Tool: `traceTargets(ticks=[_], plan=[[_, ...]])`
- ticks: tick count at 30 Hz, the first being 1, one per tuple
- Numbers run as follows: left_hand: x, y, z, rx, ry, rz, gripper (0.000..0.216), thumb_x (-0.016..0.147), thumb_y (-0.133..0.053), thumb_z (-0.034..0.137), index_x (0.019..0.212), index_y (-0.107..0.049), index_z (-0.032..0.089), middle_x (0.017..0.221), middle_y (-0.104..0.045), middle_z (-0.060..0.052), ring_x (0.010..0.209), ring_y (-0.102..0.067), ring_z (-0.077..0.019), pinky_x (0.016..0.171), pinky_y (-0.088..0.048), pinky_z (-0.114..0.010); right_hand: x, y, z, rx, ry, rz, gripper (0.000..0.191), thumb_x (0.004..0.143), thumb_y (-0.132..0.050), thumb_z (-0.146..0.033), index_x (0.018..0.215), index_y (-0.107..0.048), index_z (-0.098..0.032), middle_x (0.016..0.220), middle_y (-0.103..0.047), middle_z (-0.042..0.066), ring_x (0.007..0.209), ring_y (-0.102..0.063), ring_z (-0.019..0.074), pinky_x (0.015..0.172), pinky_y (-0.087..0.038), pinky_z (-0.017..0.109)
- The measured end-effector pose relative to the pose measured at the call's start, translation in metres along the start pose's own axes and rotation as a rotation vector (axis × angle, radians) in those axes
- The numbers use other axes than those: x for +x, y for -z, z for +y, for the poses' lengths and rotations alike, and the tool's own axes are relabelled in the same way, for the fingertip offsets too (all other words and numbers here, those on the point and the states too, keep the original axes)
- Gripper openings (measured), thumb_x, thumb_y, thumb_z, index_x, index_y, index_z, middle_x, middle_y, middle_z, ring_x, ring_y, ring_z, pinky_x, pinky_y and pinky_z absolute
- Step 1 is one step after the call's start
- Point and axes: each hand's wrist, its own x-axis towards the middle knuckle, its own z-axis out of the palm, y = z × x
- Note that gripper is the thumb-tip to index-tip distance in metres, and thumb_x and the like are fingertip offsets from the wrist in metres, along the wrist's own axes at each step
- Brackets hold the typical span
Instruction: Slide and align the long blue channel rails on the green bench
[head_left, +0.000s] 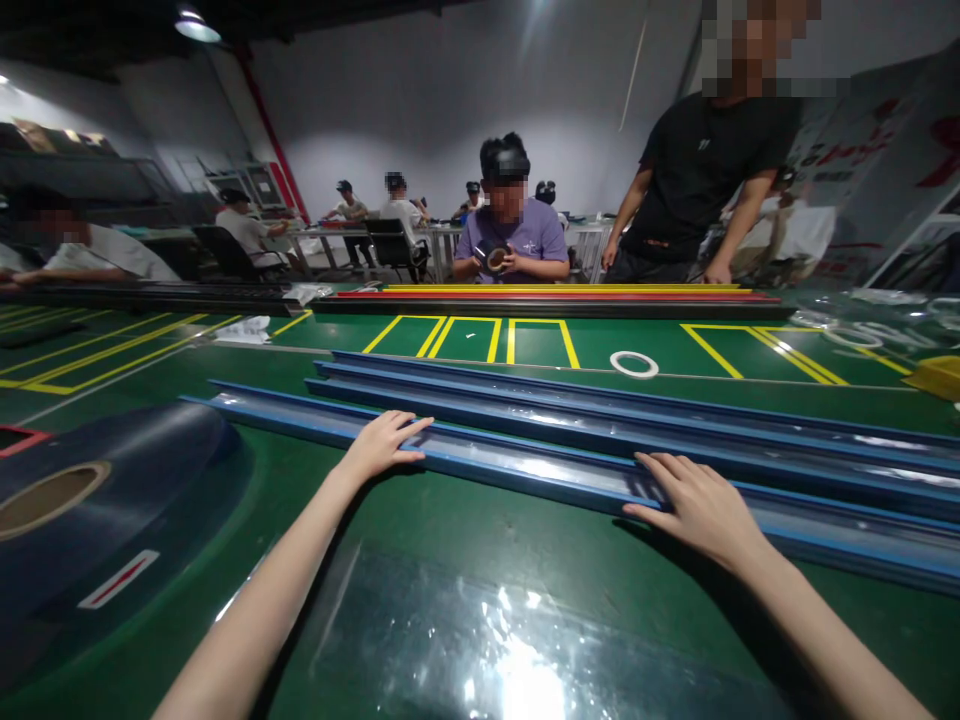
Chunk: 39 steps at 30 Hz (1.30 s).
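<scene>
A long blue channel strip [517, 466] lies across the green table, the nearest of three such strips. My left hand [381, 445] grips it left of the middle, fingers over the trough and thumb by the near edge. Farther right, my right hand [701, 505] spans the same strip, with fingertips at the far rim and thumb at the near one. Just behind it, two more blue channel strips [487, 408] run alongside. On the table in front of me is a shiny sheet of clear film [420, 610].
A large roll of dark blue film [172, 480] lies at the left. Beyond the strips are a white ring [634, 364] and yellow tape outlines. Red, yellow and black strips [547, 298] lie at the far side, where a seated person [517, 235] holds a small roll. Another person [705, 180] stands behind.
</scene>
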Motion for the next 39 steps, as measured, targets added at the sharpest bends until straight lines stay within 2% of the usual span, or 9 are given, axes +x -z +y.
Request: traceTargets(ticks=[5, 9, 12, 16, 19, 21, 27, 30, 39], plan=[[-0.016, 0.001, -0.013, -0.065, 0.057, 0.018, 0.055, 0.086, -0.036, 0.059, 0.127, -0.051, 0.025, 0.124, -0.056, -0.009, 0.115, -0.048, -0.0243, 0.099, -0.034, -0.042, -0.024, -0.016, 0.023, 0.002, -0.024, 0.016, 0.062, 0.081, -0.038, -0.063, 0.115, -0.057, -0.015, 0.098, -0.064, 0.013, 0.087, -0.058, 0.026, 0.076, -0.043, 0.037], [-0.007, 0.005, 0.003, -0.153, 0.058, 0.062, 0.051, 0.091, -0.029, 0.05, 0.128, -0.049, 0.022, 0.122, -0.056, -0.009, 0.113, -0.049, -0.022, 0.099, -0.035, -0.041, -0.018, -0.023, 0.018, -0.035, 0.013, 0.029, 0.066, 0.082, -0.032, -0.065, 0.112, -0.058, -0.012, 0.094, -0.063, 0.015, 0.084, -0.056, 0.0259, 0.075, -0.042, 0.037], [0.016, 0.011, 0.038, -0.185, -0.022, 0.104, 0.048, 0.093, -0.029, 0.045, 0.127, -0.05, 0.019, 0.121, -0.057, -0.009, 0.11, -0.05, -0.0215, 0.098, -0.034, -0.041, -0.005, -0.02, -0.001, -0.042, 0.03, 0.005, 0.069, 0.082, -0.031, -0.066, 0.112, -0.057, -0.01, 0.095, -0.062, 0.016, 0.085, -0.054, 0.0267, 0.074, -0.04, 0.036], [0.048, 0.018, 0.108, -0.191, -0.165, 0.129, 0.042, 0.093, -0.032, 0.039, 0.123, -0.053, 0.018, 0.12, -0.058, -0.008, 0.108, -0.051, -0.0201, 0.095, -0.036, -0.036, 0.018, -0.012, -0.045, -0.014, 0.022, -0.024, 0.071, 0.08, -0.03, -0.068, 0.109, -0.058, -0.009, 0.094, -0.062, 0.016, 0.086, -0.053, 0.0271, 0.073, -0.039, 0.035], [0.06, 0.017, 0.152, -0.165, -0.171, 0.106, 0.039, 0.092, -0.035, 0.037, 0.122, -0.054, 0.018, 0.118, -0.058, -0.007, 0.107, -0.051, -0.0211, 0.093, -0.036, -0.036, 0.033, -0.008, -0.077, 0.026, 0.002, -0.037, 0.072, 0.079, -0.032, -0.07, 0.108, -0.058, -0.009, 0.095, -0.062, 0.017, 0.087, -0.053, 0.0272, 0.074, -0.038, 0.035], [0.063, 0.014, 0.167, -0.127, -0.103, 0.072, 0.04, 0.092, -0.035, 0.038, 0.122, -0.053, 0.017, 0.107, -0.062, -0.008, 0.097, -0.055, -0.0216, 0.086, -0.04, -0.036, 0.04, -0.006, -0.091, 0.041, -0.01, -0.053, 0.072, 0.078, -0.032, -0.07, 0.108, -0.058, -0.009, 0.096, -0.061, 0.017, 0.087, -0.054, 0.0274, 0.074, -0.039, 0.036], [0.064, 0.006, 0.155, -0.082, 0.024, 0.032, 0.031, 0.09, -0.038, 0.03, 0.101, -0.063, 0.017, 0.092, -0.065, -0.007, 0.089, -0.057, -0.0207, 0.079, -0.042, -0.032, 0.039, -0.006, -0.09, 0.114, 0.016, -0.068, 0.065, 0.086, -0.032, -0.059, 0.124, -0.049, -0.009, 0.112, -0.059, 0.017, 0.1, -0.054, 0.0263, 0.085, -0.039, 0.036], [0.062, 0.004, 0.142, -0.078, 0.041, 0.041, 0.029, 0.088, -0.039, 0.029, 0.101, -0.063, 0.018, 0.092, -0.065, -0.006, 0.089, -0.058, -0.0201, 0.078, -0.042, -0.032, 0.024, -0.008, -0.07, 0.12, -0.013, -0.031, 0.059, 0.09, -0.028, -0.052, 0.124, -0.051, -0.009, 0.119, -0.057, 0.016, 0.106, -0.053, 0.0242, 0.091, -0.038, 0.035], [0.048, 0.006, 0.098, -0.059, 0.111, 0.014, 0.031, 0.084, -0.039, 0.024, 0.103, -0.063, 0.017, 0.097, -0.066, -0.006, 0.094, -0.059, -0.0204, 0.081, -0.044, -0.031, -0.041, -0.01, 0.003, -0.085, -0.301, 0.099, 0.047, 0.092, -0.028, -0.04, 0.107, -0.06, -0.01, 0.103, -0.065, 0.013, 0.095, -0.057, 0.0228, 0.085, -0.04, 0.033]])
